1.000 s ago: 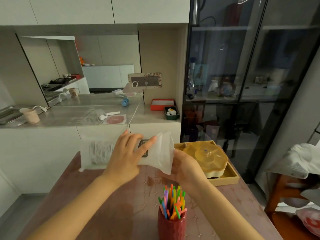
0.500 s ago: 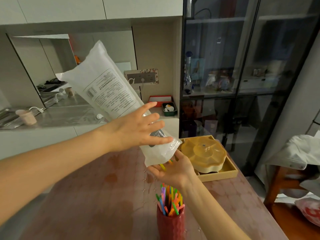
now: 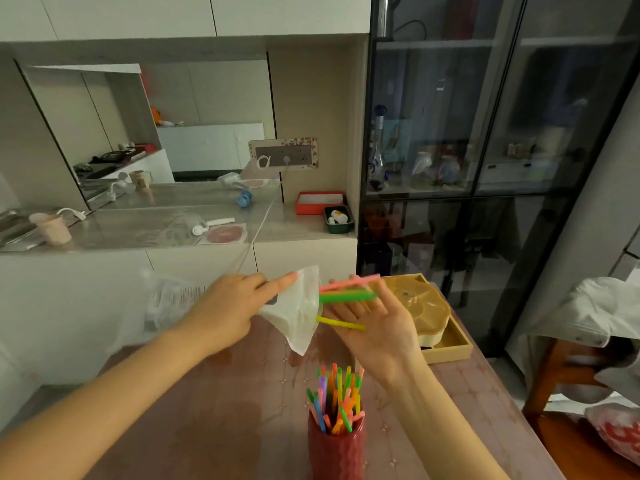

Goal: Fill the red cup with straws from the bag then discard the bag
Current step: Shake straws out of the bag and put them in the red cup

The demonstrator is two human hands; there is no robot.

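My left hand (image 3: 225,311) grips the bag (image 3: 298,311) sideways over the table (image 3: 207,410). My right hand (image 3: 375,322) is open flat at the bag's mouth, and three straws (image 3: 346,296) lie on it. The red cup (image 3: 337,448) full of straws stands below.

There is only one view, from a wide-angle camera on the person's head. It looks forward and down over the tabletop (image 3: 214,403), close to both forearms, which enter from the bottom edge. The near tabletop fills the lower part. Farther away, the view faces a counter (image 3: 138,233) and a dark glass cabinet (image 3: 485,133). Straight lines bend near the edges.
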